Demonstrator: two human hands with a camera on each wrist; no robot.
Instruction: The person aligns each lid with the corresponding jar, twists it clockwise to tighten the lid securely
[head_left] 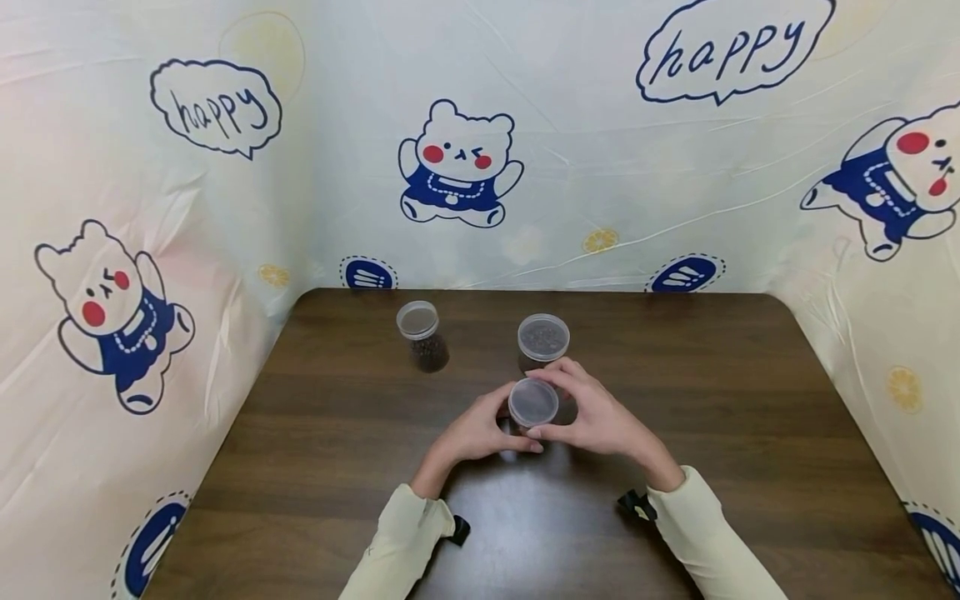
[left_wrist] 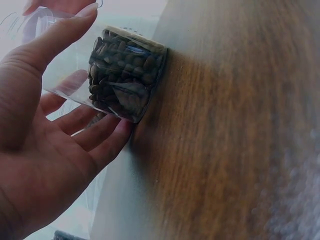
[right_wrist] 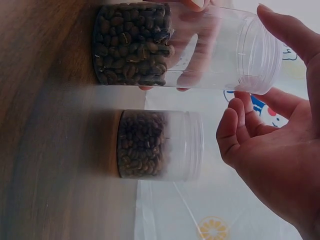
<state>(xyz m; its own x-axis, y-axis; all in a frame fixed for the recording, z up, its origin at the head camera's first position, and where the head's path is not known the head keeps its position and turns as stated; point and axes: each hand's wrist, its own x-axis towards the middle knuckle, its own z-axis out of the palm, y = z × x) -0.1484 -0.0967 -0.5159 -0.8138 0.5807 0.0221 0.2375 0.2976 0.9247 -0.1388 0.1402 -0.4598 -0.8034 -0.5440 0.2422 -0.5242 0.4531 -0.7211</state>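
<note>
A clear plastic jar (head_left: 533,403) stands upright on the table between both hands, its lower part filled with roasted coffee beans (right_wrist: 132,45). My left hand (head_left: 476,431) grips the jar's body from the left, thumb on the near side and fingers behind. At the top, my right hand (head_left: 600,417) holds the rim of the translucent lid (right_wrist: 265,55) between thumb and fingers. Seen from the left wrist, the beans (left_wrist: 127,72) sit beyond the curved left fingers. The right wrist view shows the other right-hand fingers folded loosely below the lid.
Just behind the held jar stands a wider lidded jar (head_left: 543,340) of coffee beans. Another lidded jar (head_left: 423,337) with dark contents is farther left on the brown wooden table (head_left: 337,467). A printed cloth (head_left: 570,167) hangs around the table's back and sides.
</note>
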